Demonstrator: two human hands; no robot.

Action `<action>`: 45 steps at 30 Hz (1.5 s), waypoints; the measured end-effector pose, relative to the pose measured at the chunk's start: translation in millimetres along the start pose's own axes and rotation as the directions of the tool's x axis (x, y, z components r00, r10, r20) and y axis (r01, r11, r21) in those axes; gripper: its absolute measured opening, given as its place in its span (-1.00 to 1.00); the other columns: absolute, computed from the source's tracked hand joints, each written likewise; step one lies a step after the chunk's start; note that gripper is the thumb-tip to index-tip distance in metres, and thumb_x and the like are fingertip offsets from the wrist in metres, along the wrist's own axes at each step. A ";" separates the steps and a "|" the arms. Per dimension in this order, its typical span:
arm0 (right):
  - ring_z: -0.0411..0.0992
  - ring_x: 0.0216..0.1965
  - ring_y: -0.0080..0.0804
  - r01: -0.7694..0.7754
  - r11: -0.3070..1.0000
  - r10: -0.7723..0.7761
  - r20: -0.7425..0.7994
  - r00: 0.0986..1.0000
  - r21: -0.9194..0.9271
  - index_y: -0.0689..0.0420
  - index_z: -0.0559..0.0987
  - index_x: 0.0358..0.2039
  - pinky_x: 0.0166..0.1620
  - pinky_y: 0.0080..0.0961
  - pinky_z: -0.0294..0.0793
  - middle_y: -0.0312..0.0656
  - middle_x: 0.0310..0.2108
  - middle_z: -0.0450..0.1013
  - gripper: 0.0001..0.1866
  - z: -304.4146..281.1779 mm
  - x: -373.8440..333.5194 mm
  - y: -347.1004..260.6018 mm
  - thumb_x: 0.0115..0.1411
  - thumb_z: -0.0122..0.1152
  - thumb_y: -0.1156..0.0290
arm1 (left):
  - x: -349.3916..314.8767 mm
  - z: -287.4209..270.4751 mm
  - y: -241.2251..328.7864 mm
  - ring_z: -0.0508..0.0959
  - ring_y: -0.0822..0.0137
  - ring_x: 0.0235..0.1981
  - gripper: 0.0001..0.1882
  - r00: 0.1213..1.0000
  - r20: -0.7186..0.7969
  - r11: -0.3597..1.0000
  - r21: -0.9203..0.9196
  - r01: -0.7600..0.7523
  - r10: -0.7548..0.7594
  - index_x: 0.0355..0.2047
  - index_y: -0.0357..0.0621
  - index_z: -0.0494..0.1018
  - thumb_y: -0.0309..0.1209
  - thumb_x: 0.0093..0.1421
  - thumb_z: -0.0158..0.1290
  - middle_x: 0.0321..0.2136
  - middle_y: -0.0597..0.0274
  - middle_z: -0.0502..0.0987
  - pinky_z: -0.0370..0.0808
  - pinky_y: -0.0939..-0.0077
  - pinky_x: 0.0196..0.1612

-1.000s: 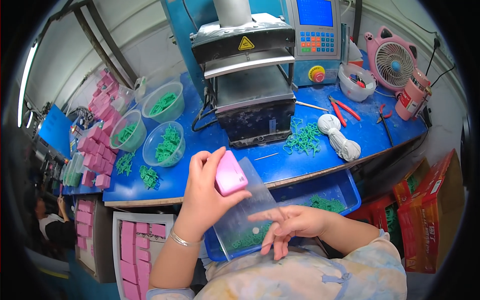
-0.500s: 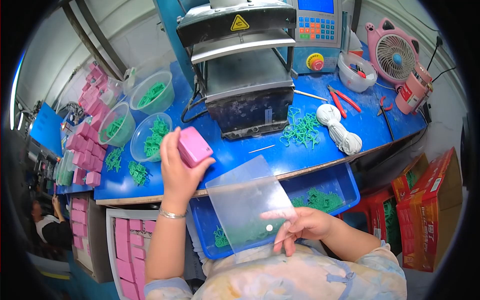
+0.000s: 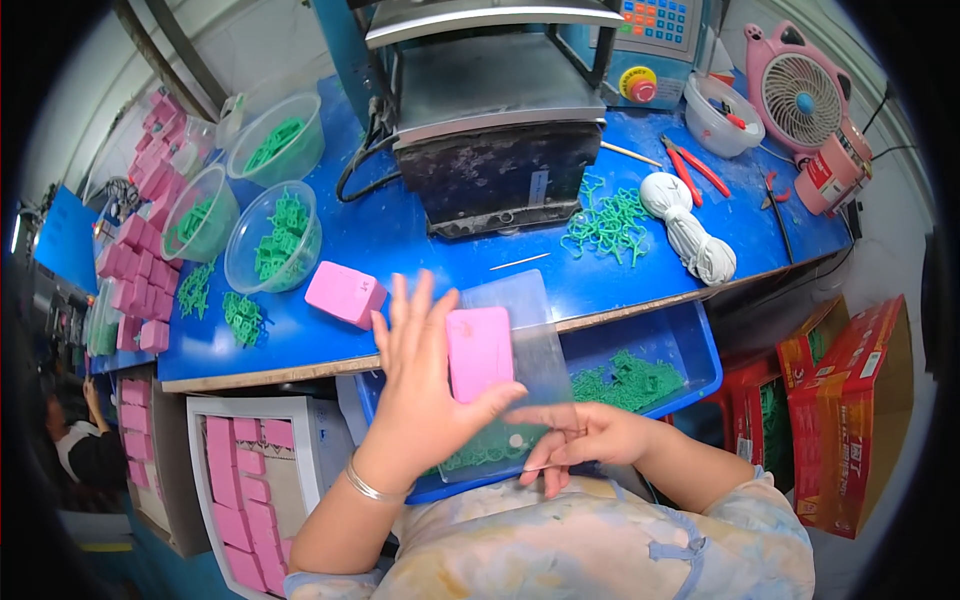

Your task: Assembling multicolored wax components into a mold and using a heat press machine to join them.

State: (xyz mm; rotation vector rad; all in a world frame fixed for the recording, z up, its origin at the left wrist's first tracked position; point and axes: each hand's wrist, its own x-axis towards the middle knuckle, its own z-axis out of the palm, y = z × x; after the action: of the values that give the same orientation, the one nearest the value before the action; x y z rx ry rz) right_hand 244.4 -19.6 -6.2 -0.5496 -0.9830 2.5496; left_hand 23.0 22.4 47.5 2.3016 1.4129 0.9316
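Note:
My left hand [image 3: 418, 375] has its fingers spread, with the thumb along the lower edge of a flat pink block [image 3: 481, 352]. This block lies over a clear plastic sheet [image 3: 540, 345]. Pinched at its lower corner, the sheet is held by my right hand [image 3: 585, 440] above a blue tray [image 3: 690, 375] of green pieces. Another pink block [image 3: 345, 293] sits on the blue table, left of my left fingertips. Small green frame-like pieces [image 3: 283, 240] fill a clear tub close by.
A press machine [image 3: 500, 170] stands at the back. Red-handled pliers [image 3: 697, 168], a white cord bundle [image 3: 688, 228] and loose green pieces [image 3: 610, 225] lie to the right. Pink blocks are stacked far left; a white-framed box [image 3: 315, 470] holds more. Red cartons [image 3: 860, 420] stand at right.
My left hand has moved right and opened over the sheet. One pink block now rests on the table and another on the sheet. The whole view has shifted slightly.

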 end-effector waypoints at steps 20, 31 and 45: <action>0.45 -0.30 -0.46 0.023 0.978 -0.014 0.045 0.999 -0.205 0.10 0.10 0.19 -0.21 -0.58 0.40 -0.10 -0.17 0.40 -0.49 7.9 21.3 4.2 0.22 -0.11 0.46 | -36.9 -2.2 33.1 0.41 0.09 -0.22 -0.59 0.914 -0.153 0.598 -0.793 0.113 -0.375 -0.31 -0.26 0.41 -0.51 -0.25 0.23 -0.19 0.02 0.37 0.36 0.31 -0.12; 0.44 -0.25 -0.48 0.107 0.950 -0.086 0.082 0.993 -0.292 0.10 0.01 0.24 -0.13 -0.53 0.38 -0.09 -0.18 0.41 -0.42 5.6 11.8 -3.1 0.22 -0.11 0.45 | -25.7 -26.5 3.4 0.22 -0.12 0.08 -0.57 0.944 -0.100 0.939 0.177 -0.294 0.315 -0.18 0.20 0.51 -0.28 -0.15 0.23 0.02 0.07 0.24 0.14 -0.11 0.04; 0.42 -0.21 -0.40 0.279 0.713 -0.238 0.152 0.959 -0.644 0.25 0.32 -0.02 -0.11 -0.43 0.37 -0.11 -0.20 0.42 -0.68 2.8 16.2 1.1 0.22 -0.12 0.48 | -30.4 -23.2 -5.5 0.21 -0.13 0.09 -0.54 0.820 -0.232 0.851 0.198 -0.487 0.523 -0.13 0.40 0.46 -0.27 -0.10 0.23 0.11 0.16 0.13 0.36 0.04 -0.17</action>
State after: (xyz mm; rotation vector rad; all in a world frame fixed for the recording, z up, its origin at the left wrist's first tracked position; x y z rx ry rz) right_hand 228.9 -14.7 -8.8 -0.4640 -1.8646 1.9224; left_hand -5.4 -3.6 50.6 2.8079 0.9722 1.3982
